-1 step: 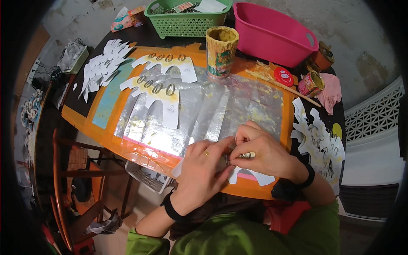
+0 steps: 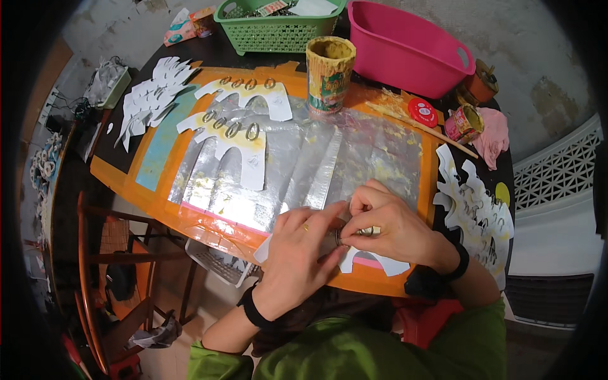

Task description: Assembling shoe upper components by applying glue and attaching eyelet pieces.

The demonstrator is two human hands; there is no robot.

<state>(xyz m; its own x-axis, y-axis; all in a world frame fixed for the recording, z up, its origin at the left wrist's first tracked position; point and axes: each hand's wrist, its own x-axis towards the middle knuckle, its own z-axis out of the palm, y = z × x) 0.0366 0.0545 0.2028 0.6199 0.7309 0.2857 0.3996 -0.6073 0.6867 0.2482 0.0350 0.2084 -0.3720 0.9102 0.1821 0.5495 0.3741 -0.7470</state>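
At the near edge of the work surface, a white scalloped paper cutout lies partly covered by both hands. My left hand rests over its left part, fingers stretched out and thumb apart. Pinched in my right hand are metal rings, and its fingertips meet the left thumb and forefinger at a ring on the paper. Two similar cutouts, a nearer one and a farther one, lie to the left, each with several metal rings along a yellowish glue-like band.
Cutout stacks lie left and right, the right one ringed. A crusted paste tub stands behind, with a wooden stick, red lid, small can and pink cloth. Green and pink baskets stand at the back.
The view has shifted very slightly. Both hands keep the same hold and place, and nothing else has visibly moved.
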